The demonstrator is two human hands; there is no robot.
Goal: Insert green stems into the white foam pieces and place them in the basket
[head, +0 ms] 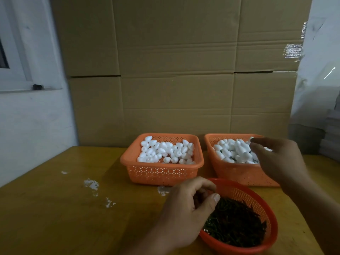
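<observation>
While left hand (pixel 185 208) digs curled fingers into green stems (pixel 237 225) in the round basket (pixel 257 197), grip unclear, may snag several. Right hand (pixel 274 159) hangs loose, holding nothing visible, over right basket (pixel 237 173) of white foam pieces (pixel 233 150); could knock pieces out.

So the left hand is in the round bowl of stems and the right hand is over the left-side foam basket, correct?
Not quite. The head view shows the left hand at the round bowl of stems, but the right hand is over the right-side foam basket, not the left-side basket.
</observation>
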